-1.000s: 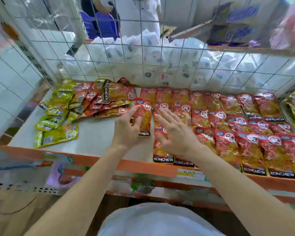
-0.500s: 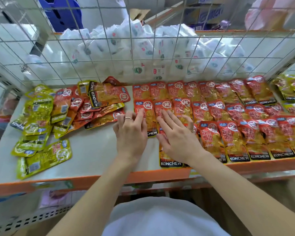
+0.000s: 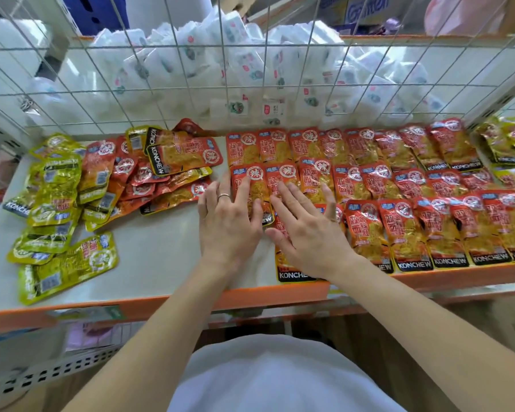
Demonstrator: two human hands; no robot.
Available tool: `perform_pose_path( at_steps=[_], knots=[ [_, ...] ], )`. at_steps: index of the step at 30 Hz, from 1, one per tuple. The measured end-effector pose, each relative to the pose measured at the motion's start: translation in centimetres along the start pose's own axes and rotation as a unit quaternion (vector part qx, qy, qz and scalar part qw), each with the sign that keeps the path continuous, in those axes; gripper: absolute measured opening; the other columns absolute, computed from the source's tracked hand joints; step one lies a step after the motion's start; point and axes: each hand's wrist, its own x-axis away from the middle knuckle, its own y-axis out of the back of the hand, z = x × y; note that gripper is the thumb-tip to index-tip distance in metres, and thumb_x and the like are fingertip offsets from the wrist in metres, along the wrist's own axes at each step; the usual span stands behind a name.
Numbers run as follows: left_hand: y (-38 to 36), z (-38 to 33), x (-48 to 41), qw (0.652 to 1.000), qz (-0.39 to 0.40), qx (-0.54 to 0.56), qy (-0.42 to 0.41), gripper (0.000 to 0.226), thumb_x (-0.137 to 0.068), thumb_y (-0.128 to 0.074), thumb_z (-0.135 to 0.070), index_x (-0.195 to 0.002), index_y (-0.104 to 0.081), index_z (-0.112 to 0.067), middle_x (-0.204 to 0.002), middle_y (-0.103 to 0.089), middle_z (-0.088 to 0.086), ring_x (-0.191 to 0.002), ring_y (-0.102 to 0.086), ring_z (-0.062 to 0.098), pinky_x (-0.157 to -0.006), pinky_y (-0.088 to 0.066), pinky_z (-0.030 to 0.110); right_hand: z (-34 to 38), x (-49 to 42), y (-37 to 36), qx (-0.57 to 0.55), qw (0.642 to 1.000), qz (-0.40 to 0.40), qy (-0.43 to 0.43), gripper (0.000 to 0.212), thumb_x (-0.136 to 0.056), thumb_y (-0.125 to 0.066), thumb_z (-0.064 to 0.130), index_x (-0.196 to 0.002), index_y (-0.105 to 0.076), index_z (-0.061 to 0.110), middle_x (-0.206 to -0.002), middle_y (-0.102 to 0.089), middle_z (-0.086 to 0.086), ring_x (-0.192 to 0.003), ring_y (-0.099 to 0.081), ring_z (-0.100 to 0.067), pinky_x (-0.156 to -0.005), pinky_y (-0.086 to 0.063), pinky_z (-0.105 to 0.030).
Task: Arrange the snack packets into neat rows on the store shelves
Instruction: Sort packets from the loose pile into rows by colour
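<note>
Red KONCHEW snack packets (image 3: 399, 185) lie in overlapping rows across the right half of the white shelf (image 3: 149, 254). A loose heap of red packets (image 3: 161, 171) sits left of the rows, with yellow-green packets (image 3: 54, 203) scattered at the far left. My left hand (image 3: 226, 224) lies flat, fingers straight, at the left end of the rows, touching a red packet (image 3: 250, 185) in the middle row. My right hand (image 3: 306, 230) lies flat, fingers spread, pressing on the front-row packets beside it.
A white wire grid (image 3: 250, 84) fences the back of the shelf, with white packets (image 3: 220, 60) piled behind it. The shelf's orange front lip (image 3: 161, 304) runs below my wrists. More yellow-green packets (image 3: 509, 144) lie at the far right. A lower shelf shows underneath.
The view has shifted closer and lower over the shelf. Both hands stay flat at the left end of the rows, and the right hand's fingers have spread a little wider.
</note>
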Motion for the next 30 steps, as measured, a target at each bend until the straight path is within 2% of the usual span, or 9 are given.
perform_pose_path(
  at_steps=[5,10,14,17,19,25,30],
  knots=[
    [-0.1,0.0,0.0,1.000,-0.007,-0.003,0.001,0.053,-0.099,-0.042,-0.046,-0.145,-0.049,-0.022,-0.151,-0.046,0.010,-0.135,-0.036,0.030,-0.115,-0.024,0.046,-0.3,0.1,-0.1,0.013,0.999,0.036,0.024,0.088,-0.096,-0.008,0.074,-0.153,-0.035,0.013,-0.164,-0.023,-0.010,-0.153,-0.016,-0.022,-0.119,-0.004,-0.064],
    [0.0,-0.3,0.1,0.999,-0.017,-0.048,-0.005,0.049,-0.099,-0.041,-0.044,-0.141,-0.052,-0.023,-0.148,-0.050,0.007,-0.133,-0.037,0.029,-0.117,-0.017,0.052,-0.4,0.2,0.2,0.027,0.996,0.071,0.039,0.098,-0.090,-0.001,0.080,-0.157,-0.024,0.012,-0.166,-0.012,-0.011,-0.154,-0.006,-0.024,-0.119,0.001,-0.062],
    [0.3,-0.3,0.2,0.998,-0.007,-0.056,-0.003,0.053,-0.099,-0.034,-0.049,-0.143,-0.051,-0.025,-0.150,-0.048,0.007,-0.136,-0.035,0.028,-0.118,-0.011,0.053,-0.5,0.1,0.9,0.021,0.994,0.092,0.050,0.098,-0.086,0.007,0.080,-0.159,-0.009,0.017,-0.167,0.003,-0.009,-0.154,0.009,-0.022,-0.119,0.009,-0.058],
    [0.6,-0.4,0.2,0.998,0.007,-0.058,0.001,0.062,-0.097,-0.027,-0.057,-0.146,-0.048,-0.026,-0.151,-0.047,0.007,-0.138,-0.034,0.029,-0.119,-0.008,0.053,-0.9,0.3,1.3,0.016,0.995,0.080,0.057,0.091,-0.089,0.000,0.079,-0.159,-0.004,0.022,-0.167,0.010,-0.004,-0.152,0.018,-0.020,-0.119,0.011,-0.058],
    [0.6,-0.4,0.1,0.998,0.012,-0.062,0.001,0.062,-0.095,-0.030,-0.058,-0.146,-0.047,-0.027,-0.152,-0.046,0.007,-0.138,-0.034,0.029,-0.120,-0.011,0.054,-0.9,0.5,1.5,-0.003,0.997,0.067,0.039,0.089,-0.091,-0.004,0.079,-0.160,-0.007,0.023,-0.167,0.010,-0.002,-0.152,0.019,-0.019,-0.120,0.010,-0.057],
    [0.6,-0.6,0.2,0.997,0.013,-0.071,0.003,0.061,-0.095,-0.034,-0.057,-0.146,-0.047,-0.027,-0.151,-0.047,0.005,-0.138,-0.035,0.029,-0.120,-0.010,0.053,-0.8,0.9,0.9,-0.009,0.994,0.106,0.029,0.087,-0.093,-0.007,0.077,-0.160,0.000,0.022,-0.166,0.017,-0.003,-0.151,0.022,-0.018,-0.120,0.016,-0.051],
    [0.9,-0.9,0.3,0.995,0.023,-0.092,0.015,0.061,-0.094,-0.031,-0.061,-0.146,-0.046,-0.032,-0.152,-0.046,0.000,-0.139,-0.035,0.026,-0.113,-0.011,0.050,-0.9,0.9,1.1,-0.002,0.992,0.121,0.038,0.087,-0.093,-0.005,0.076,-0.160,0.002,0.021,-0.166,0.018,-0.004,-0.151,0.022,-0.020,-0.121,0.012,-0.054]
  ],
)
